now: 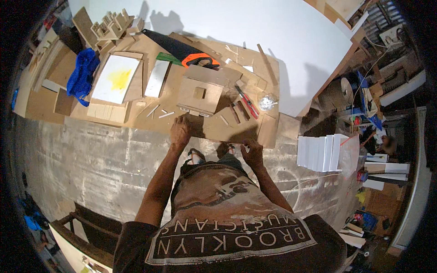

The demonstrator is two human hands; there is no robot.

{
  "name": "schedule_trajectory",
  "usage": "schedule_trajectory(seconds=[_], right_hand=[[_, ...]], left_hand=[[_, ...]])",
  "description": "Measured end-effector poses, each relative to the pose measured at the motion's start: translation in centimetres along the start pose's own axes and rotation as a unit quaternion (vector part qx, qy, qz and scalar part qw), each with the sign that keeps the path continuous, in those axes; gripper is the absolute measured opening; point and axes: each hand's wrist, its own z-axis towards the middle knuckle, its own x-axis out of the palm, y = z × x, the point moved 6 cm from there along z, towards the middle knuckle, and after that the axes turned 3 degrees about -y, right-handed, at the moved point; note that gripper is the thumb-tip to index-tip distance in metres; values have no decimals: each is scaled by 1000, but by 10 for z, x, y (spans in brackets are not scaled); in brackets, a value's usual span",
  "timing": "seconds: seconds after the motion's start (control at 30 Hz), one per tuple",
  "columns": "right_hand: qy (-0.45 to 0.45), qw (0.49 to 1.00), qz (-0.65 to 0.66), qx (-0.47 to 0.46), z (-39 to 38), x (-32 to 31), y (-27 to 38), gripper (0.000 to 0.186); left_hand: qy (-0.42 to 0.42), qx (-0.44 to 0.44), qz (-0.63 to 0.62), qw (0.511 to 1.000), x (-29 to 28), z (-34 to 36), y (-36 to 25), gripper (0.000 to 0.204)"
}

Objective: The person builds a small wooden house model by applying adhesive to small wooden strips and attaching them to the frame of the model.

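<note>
Blue cloth or bag (83, 75), crumpled, at the left part of the brown work board (159, 128). Slotted wooden assembly (111, 26), pale, at the far left corner. White sheet (109, 84) with a yellow stain, lying on wood pieces. White narrow panel (156, 81), just beside a strip of wood. Thin pale sticks (165, 114), loose, nearer the front edge. Handsaw (169, 47), black blade, orange-and-black handle, lying behind the model.

Left hand (181, 130): at the board's front, fingers curled, close to the model's lower left corner — whether they grip anything, cannot tell.

Wooden model (187, 93): box-like, with a square opening in its upper face; mid-board, between the saw handle and the front edge.

Dark wood strips (236, 113), right of the model. Red-and-black hand tool (247, 102), lying aslant beside them.

Right hand (251, 152): at the front edge, fingers bent, well apart from the model — grip hidden, cannot tell.

Silvery crumpled item (267, 102), near the tool. White panels (314, 152), grouped beyond the board's right end.
</note>
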Motion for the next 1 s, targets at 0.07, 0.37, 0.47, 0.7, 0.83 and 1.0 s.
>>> schedule_trajectory(seconds=[0.07,0.37,0.47,0.7,0.83,1.0], right_hand=[[-33,999,31,-2,12,-4,-14,18],[-22,999,-27,17,150,7,-53,26],[49,995,-76,41,174,16,-63,28],[170,969,-134,118,189,33,-39,34],[107,985,-128,50,192,37,-43,30],[-2,990,-131,56,190,-13,-10,25]], left_hand=[[-25,-15,-33,999,-2,-2,7,26],[-70,-327,-571,749,-19,-46,11,10],[-72,-335,-546,765,-31,-47,-19,13],[-154,-278,-199,927,-36,-58,2,15],[-177,-237,-115,948,-50,-36,9,11],[-85,-143,-146,975,-35,-8,54,23]])
